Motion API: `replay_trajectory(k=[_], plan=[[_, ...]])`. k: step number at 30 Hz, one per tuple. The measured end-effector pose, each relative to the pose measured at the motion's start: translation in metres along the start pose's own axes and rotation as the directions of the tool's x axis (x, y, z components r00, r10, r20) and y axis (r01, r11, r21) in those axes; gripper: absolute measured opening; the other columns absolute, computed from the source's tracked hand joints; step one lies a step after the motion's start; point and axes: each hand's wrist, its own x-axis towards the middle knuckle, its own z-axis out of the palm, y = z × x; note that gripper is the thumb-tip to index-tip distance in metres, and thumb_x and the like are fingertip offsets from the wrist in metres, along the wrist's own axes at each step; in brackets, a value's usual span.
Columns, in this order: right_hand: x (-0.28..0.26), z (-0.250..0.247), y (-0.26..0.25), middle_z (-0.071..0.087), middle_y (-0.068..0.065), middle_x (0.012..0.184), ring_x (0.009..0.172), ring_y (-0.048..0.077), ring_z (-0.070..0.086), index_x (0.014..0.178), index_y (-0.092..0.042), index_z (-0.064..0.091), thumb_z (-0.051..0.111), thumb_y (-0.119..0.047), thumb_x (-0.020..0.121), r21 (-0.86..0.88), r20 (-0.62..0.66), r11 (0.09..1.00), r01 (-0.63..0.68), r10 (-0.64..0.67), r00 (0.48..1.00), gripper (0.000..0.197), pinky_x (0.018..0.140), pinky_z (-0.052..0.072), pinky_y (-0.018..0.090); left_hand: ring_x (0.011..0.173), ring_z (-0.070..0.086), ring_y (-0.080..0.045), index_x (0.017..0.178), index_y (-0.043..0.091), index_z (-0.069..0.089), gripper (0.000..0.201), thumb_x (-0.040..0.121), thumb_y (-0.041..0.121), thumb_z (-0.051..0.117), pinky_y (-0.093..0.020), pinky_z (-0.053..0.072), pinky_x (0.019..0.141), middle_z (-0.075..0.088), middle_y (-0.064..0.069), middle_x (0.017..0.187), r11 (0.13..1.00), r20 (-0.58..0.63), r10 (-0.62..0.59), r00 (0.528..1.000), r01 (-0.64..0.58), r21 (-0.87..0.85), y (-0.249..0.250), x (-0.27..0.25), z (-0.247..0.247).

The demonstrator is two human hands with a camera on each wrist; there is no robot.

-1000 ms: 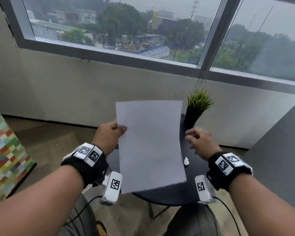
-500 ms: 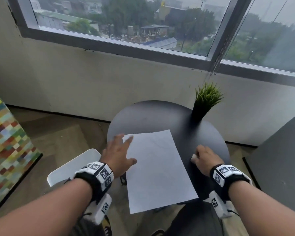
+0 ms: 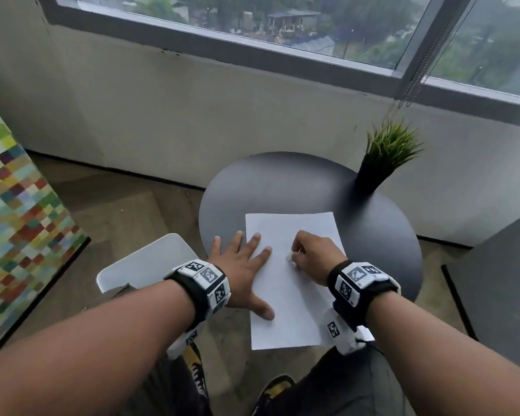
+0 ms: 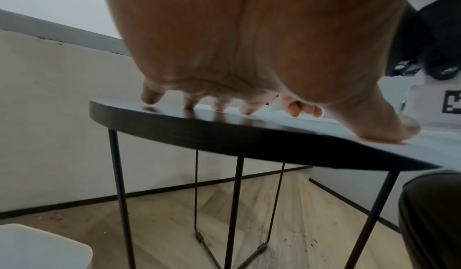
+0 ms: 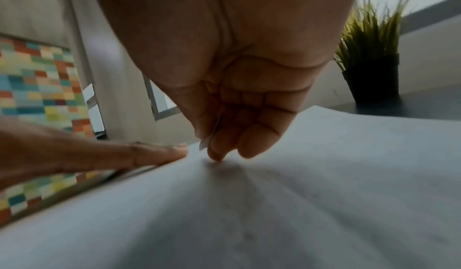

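A white sheet of paper (image 3: pixel 291 298) lies on the round black table (image 3: pixel 282 181), its near end hanging over the table's front edge. My left hand (image 3: pixel 240 265) rests flat, fingers spread, across the sheet's left edge; in the left wrist view its fingertips (image 4: pixel 219 107) touch the tabletop (image 4: pixel 199 133). My right hand (image 3: pixel 312 253) sits curled on the middle of the paper and pinches a small white object (image 3: pixel 289 258). The right wrist view shows that pale piece (image 5: pixel 205 143) between thumb and fingers, just above the paper (image 5: pixel 299 194). What the piece is stays unclear.
A green plant in a black pot (image 3: pixel 382 163) stands at the table's far right. A white seat (image 3: pixel 144 265) is left of the table, and a multicoloured panel (image 3: pixel 18 220) is further left. A grey block (image 3: pixel 493 280) stands to the right, the wall and window behind.
The sheet, held upright by my left hand, has been laid on the table, and that hand now lies flat on it. My right hand took the small white object from the table and moved onto the paper.
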Motion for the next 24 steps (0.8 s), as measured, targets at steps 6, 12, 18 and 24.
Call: replay_trajectory(k=[6, 12, 18, 24], plan=[[-0.038, 0.019, -0.018, 0.06, -0.002, 0.085, 0.08, 0.021, 0.053, 0.093, -0.021, 0.054, 0.056, -0.023, 0.089, -0.131, 0.254, 0.936, 0.326, -0.287, 0.924, 0.005, 0.069, 0.041, 0.03, 0.153, -0.026, -0.032, 0.157, 0.038, -0.02, 0.139, 0.056, 0.101, 0.051, -0.071, -0.008, 0.117, -0.032, 0.002, 0.165, 1.0, 0.019, 0.002, 1.0, -0.002, -0.007, -0.001, 0.001, 0.002], [-0.019, 0.014, -0.004, 0.065, 0.002, 0.093, 0.088, 0.027, 0.058, 0.098, -0.021, 0.056, 0.055, -0.027, 0.09, -0.164, 0.057, 0.966, 0.2, -0.194, 0.979, 0.009, 0.07, 0.041, 0.029, 0.153, -0.025, -0.032, 0.157, 0.039, -0.02, 0.139, 0.055, 0.101, 0.053, -0.071, -0.007, 0.117, -0.031, 0.004, 0.166, 1.0, 0.02, 0.004, 1.0, -0.004, -0.018, 0.0, -0.001, 0.001], [-0.035, 0.02, -0.019, 0.06, -0.005, 0.084, 0.077, 0.02, 0.05, 0.096, -0.021, 0.057, 0.054, -0.022, 0.091, -0.194, 0.257, 0.899, 0.392, -0.339, 0.905, 0.006, 0.068, 0.036, 0.028, 0.153, -0.026, -0.033, 0.157, 0.04, -0.02, 0.138, 0.056, 0.1, 0.054, -0.07, -0.008, 0.117, -0.032, 0.005, 0.165, 1.0, 0.032, 0.022, 0.999, -0.021, -0.016, -0.002, -0.003, -0.001], [-0.042, 0.025, -0.024, 0.061, 0.0, 0.086, 0.076, 0.021, 0.051, 0.097, -0.021, 0.054, 0.053, -0.022, 0.093, -0.19, 0.271, 0.879, 0.438, -0.382, 0.884, 0.005, 0.064, 0.036, 0.027, 0.153, -0.025, -0.033, 0.156, 0.041, -0.02, 0.138, 0.056, 0.098, 0.057, -0.071, -0.007, 0.117, -0.032, 0.006, 0.165, 0.999, 0.044, 0.037, 0.998, -0.036, -0.011, -0.004, -0.003, -0.003]])
